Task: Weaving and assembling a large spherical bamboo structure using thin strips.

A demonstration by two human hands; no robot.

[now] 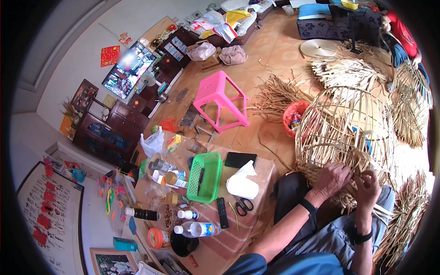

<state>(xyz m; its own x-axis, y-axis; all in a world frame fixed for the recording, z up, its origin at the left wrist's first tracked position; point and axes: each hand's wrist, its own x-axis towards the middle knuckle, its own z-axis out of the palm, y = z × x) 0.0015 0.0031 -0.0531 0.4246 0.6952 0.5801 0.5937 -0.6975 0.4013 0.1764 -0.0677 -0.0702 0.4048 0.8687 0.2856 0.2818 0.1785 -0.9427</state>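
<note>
We see bright pink on the stool (212,87), with a straw-tan woven frame (344,133) and an orange-red bin (289,115) to its right. Below the stool, we find a green basket (211,172) and a brown-banded tablecloth (229,243); beyond it, rightward, a dark, floral-patterned sofa (337,23).

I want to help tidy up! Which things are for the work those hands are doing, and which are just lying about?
For the work:
- frame
- dry strips
- left hand and right hand, at the frame

Seemingly just lying about:
- pink stool
- green basket
- phone
- remote

Can't tell: scissors.
</note>
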